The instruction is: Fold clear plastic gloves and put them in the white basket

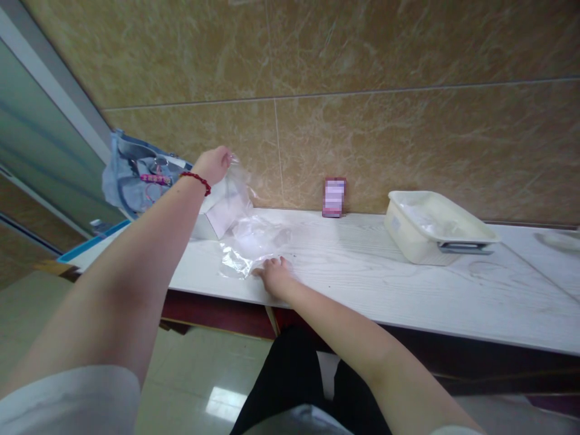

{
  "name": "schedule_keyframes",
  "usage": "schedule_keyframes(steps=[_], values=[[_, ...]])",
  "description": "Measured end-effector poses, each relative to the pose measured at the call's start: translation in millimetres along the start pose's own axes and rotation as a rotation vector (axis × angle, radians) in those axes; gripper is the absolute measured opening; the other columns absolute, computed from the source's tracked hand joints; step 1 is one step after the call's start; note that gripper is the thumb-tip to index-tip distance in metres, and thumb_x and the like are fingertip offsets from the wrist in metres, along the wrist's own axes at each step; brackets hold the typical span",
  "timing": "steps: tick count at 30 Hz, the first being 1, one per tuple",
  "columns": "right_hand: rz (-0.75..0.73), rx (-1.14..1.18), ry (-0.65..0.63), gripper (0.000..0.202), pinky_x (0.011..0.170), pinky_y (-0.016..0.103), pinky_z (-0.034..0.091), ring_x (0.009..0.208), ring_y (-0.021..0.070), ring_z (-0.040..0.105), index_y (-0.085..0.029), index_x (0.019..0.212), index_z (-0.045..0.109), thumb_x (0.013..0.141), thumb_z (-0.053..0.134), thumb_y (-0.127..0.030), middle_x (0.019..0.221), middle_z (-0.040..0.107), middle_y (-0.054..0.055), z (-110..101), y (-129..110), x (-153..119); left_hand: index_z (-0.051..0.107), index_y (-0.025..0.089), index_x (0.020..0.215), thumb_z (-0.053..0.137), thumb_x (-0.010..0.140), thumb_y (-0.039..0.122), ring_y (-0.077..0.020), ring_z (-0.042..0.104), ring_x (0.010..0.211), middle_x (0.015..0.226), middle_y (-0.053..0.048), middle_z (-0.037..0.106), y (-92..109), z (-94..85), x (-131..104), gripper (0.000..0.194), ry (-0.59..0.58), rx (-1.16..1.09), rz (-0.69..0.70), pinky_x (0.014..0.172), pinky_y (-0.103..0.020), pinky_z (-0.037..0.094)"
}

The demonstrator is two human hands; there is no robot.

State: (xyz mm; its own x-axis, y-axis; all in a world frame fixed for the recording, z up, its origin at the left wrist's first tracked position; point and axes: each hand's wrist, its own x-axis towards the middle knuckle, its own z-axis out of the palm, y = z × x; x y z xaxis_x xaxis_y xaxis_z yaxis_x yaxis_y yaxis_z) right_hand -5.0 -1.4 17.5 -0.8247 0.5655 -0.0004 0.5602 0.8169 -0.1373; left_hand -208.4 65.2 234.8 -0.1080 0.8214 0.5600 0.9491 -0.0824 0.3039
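My left hand [215, 164], with a red beaded bracelet at the wrist, is raised near the wall. Its fingers are closed on the top edge of a clear plastic bag [242, 181], which hangs beside and partly over a white box [225, 216]. Lower and to the right, my right hand [277, 279] rests at the front of the table with thumb and fingers apart. Its fingertips are at the edge of crumpled clear plastic [260, 238] lying flat there. Whether the two pieces of plastic are joined, I cannot tell.
A blue denim bag [124, 178] stands at the left, by a blue-edged tray [93, 240]. A phone [334, 197] leans on the tiled wall [362, 139]. On the right of the white table [353, 290] sits a cream bin [410, 241] with clear plastic inside.
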Motion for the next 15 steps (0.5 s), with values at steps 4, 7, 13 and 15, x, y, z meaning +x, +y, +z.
schedule_keyframes(steps=[4, 7, 13, 15], values=[[-0.011, 0.003, -0.032, 0.042, 0.092, 0.053, 0.021, 0.109, 0.0235, 0.040, -0.031, 0.115, 0.046, 0.080, 0.034, -0.013, 0.112, 0.049, 0.009, -0.1, 2.6, 5.1, 0.050, 0.009, 0.100, 0.047, 0.078, 0.039, -0.0085, 0.045, 0.076, 0.086, -0.002, 0.055, 33.8, -22.6, 10.2, 0.037, -0.052, 0.313, 0.066, 0.079, -0.026, 0.036], [-0.016, 0.067, 0.053, 0.041, 0.090, 0.049, 0.026, 0.104, 0.0220, 0.043, -0.030, 0.113, 0.047, 0.078, 0.036, -0.012, 0.110, 0.050, 0.007, -1.6, 8.9, 2.1, 0.048, 0.013, 0.105, 0.053, 0.072, 0.041, -0.0075, 0.043, 0.070, 0.082, 0.001, 0.054, 57.7, -26.7, 9.8, 0.044, -0.094, 0.339, 0.157, 0.073, -0.023, 0.037], [0.098, 0.352, 0.719, 0.029, 0.083, 0.035, 0.037, 0.093, 0.0197, 0.047, -0.015, 0.103, 0.049, 0.074, 0.044, -0.019, 0.093, 0.053, 0.009, -56.1, 49.2, -18.8, 0.045, 0.016, 0.109, 0.058, 0.066, 0.036, -0.0119, 0.053, 0.071, 0.079, 0.001, 0.057, 105.7, -3.3, -12.2, 0.049, -0.381, 0.273, 0.265, 0.066, -0.022, 0.038], [0.124, 0.423, 0.893, 0.039, 0.085, 0.038, 0.037, 0.098, 0.0218, 0.045, -0.013, 0.107, 0.045, 0.071, 0.052, -0.026, 0.101, 0.051, 0.011, -89.4, 68.3, -25.6, 0.042, 0.016, 0.112, 0.058, 0.065, 0.035, -0.0132, 0.055, 0.072, 0.080, 0.000, 0.059, 121.4, 7.0, -21.9, 0.053, -0.456, 0.196, 0.337, 0.066, -0.023, 0.038]])
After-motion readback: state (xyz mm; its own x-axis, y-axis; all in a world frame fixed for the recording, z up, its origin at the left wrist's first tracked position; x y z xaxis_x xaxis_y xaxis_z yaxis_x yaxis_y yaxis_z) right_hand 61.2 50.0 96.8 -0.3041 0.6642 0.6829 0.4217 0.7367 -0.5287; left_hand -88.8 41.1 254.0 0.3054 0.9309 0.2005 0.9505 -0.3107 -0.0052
